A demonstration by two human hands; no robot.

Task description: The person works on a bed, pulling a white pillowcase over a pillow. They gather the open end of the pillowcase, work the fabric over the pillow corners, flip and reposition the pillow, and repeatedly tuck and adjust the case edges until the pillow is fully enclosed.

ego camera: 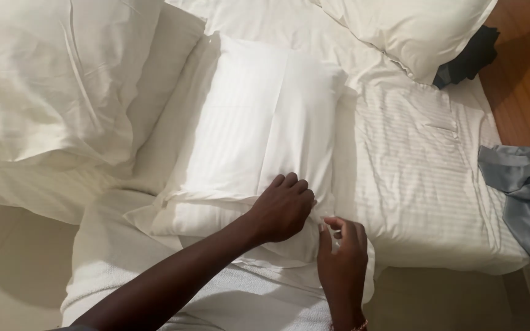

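Note:
A white striped pillow (246, 129) lies in the middle of a bed, its open pillowcase end toward me. My left hand (282, 208) presses down on the pillow's near edge with curled fingers, gripping the pillowcase fabric. Just to its right, my right hand (340, 251) pinches the loose hem of the same pillowcase (289, 248) between thumb and fingers. A beaded bracelet shows at my right wrist.
A large white pillow (50, 79) lies at the left, another (412, 30) at the top right with a dark cloth (470, 58) beside it. A white striped sheet (418, 165) covers the mattress. A grey-blue fabric (526, 196) hangs over the right edge. Wooden floor (526, 92) beyond.

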